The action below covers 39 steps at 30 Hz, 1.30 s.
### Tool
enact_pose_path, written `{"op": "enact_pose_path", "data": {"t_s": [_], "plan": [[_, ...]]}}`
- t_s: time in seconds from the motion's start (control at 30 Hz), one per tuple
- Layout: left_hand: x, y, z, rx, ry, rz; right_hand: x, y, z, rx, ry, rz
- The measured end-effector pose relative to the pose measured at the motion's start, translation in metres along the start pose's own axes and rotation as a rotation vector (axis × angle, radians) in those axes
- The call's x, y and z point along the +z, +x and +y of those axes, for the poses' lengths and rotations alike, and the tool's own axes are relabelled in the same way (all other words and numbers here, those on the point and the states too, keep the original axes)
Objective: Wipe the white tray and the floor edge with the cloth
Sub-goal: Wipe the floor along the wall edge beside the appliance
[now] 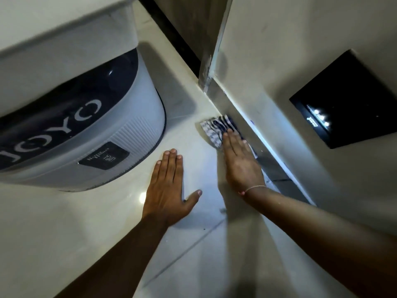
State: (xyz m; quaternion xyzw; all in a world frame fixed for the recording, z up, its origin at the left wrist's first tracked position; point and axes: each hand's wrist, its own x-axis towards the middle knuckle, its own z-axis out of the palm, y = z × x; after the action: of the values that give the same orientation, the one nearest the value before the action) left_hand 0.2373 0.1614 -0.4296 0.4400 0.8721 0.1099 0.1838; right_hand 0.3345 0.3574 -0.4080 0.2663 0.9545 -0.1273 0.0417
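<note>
A pale glossy floor (90, 222) meets a wall. The left hand (167, 190) lies flat, fingers spread open. The right hand (240, 162) presses flat on a blue-and-white patterned cloth (214, 130) at the floor edge.

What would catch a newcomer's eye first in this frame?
Likely the right hand pressing a blue-and-white patterned cloth flat on the pale floor, right where it meets the wall. Beside it the left hand lies flat, palm down. At upper left stands a large grey tub lettered JOYO.
</note>
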Motion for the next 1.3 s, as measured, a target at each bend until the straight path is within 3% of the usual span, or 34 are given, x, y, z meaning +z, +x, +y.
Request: {"op": "enact_pose_path", "data": {"t_s": [0.23, 0.37, 0.47, 0.57, 0.73, 0.8, 0.97, 1.17, 1.3], "plan": [[0.001, 0.004, -0.001, 0.017, 0.053, -0.001, -0.007, 0.113, -0.053, 0.089, 0.075, -0.017], [0.002, 0.001, 0.005, 0.005, 0.044, -0.008, -0.003, 0.007, -0.009, 0.083, 0.046, 0.039], [0.005, -0.009, 0.016, 0.024, 0.025, -0.022, 0.001, -0.109, 0.025, 0.242, 0.004, 0.022], [0.010, -0.015, 0.022, 0.029, 0.039, -0.012, 0.006, -0.162, 0.032, 0.372, -0.009, -0.057], [0.012, -0.015, 0.022, 0.025, 0.053, -0.007, -0.007, -0.146, 0.047, -0.070, -0.123, -0.121], [0.013, -0.015, 0.022, 0.023, 0.050, -0.004, -0.011, -0.132, 0.049, -0.065, -0.105, -0.157], [0.017, -0.015, 0.027, -0.024, 0.064, 0.008, -0.002, -0.031, 0.017, -0.050, -0.029, -0.034], [0.013, -0.015, 0.024, 0.003, 0.045, 0.000, -0.012, -0.136, 0.048, 0.009, -0.031, -0.082], [0.014, -0.013, 0.027, -0.022, 0.066, 0.005, -0.001, -0.066, 0.036, -0.043, -0.024, -0.058]]}}
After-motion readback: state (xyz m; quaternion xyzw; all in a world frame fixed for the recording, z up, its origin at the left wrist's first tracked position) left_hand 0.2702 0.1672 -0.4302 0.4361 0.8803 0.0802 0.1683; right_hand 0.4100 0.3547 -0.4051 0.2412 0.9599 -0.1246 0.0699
